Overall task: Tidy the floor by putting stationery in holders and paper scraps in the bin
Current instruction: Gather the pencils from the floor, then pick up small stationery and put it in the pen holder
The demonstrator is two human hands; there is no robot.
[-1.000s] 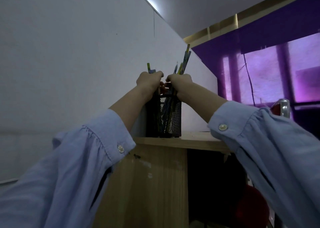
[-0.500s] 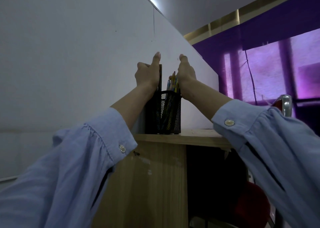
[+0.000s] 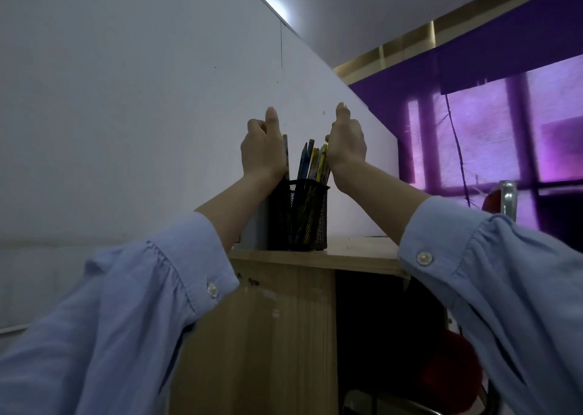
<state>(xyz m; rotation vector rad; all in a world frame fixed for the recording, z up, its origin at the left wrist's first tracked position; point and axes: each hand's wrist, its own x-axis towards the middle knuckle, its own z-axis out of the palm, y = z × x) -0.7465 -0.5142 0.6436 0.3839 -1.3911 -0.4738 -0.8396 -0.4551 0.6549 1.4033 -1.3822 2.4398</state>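
Nearest, two pale blue sleeves fill the lower corners, the left sleeve [image 3: 126, 320] and the right sleeve [image 3: 492, 288], each with a button at the cuff. Both bare forearms reach up and away. Between them stands a wooden cabinet [image 3: 268, 335], its right side open and dark, with something red [image 3: 448, 370] low down beside it.

On the cabinet's top, at its left end near the wall, a black mesh holder [image 3: 298, 215] stands upright. A pale boxy thing [image 3: 256, 225] is just left of it, partly hidden by the left forearm. Pencils [image 3: 312, 162] stand in the holder, leaning a little right.

The hands flank the pencils above the rim. The left hand [image 3: 263, 149] has its thumb straight up and its fingers curled in. One pencil [image 3: 285, 152] stands against its palm side, but whether the hand grips it cannot be told. The right hand [image 3: 345, 143] shows its back, thumb raised, fingers mostly hidden behind it. Its inner edge lies against the pencil tops; whether it holds any cannot be told.

Behind is a white wall [image 3: 126, 99]. Far right, a purple curtain [image 3: 489, 130] glows over a window, with a red and metal object [image 3: 504, 200] before it.
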